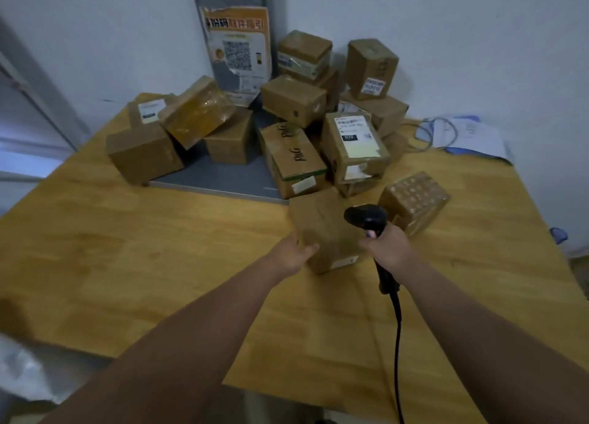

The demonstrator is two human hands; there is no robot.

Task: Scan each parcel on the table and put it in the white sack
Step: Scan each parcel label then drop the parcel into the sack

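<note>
Wooden desk [127,264] in white-walled corner; cardboard parcel pile [296,101] on grey platform [223,174] at far edge. Left hand [291,254] grips left side of brown parcel [325,229] mid-desk, long axis far-to-near, label at near end. Right hand [389,248] wraps barcode scanner [366,218], head pointing left over parcel.

The counter [159,264] is smooth pale wood with a low sheen. The boxes [143,149] behind the scanner [366,218] are matt brown cardboard with paper labels. The taped box [414,200] just right of the scanner is glossy. The scanner is black plastic.
</note>
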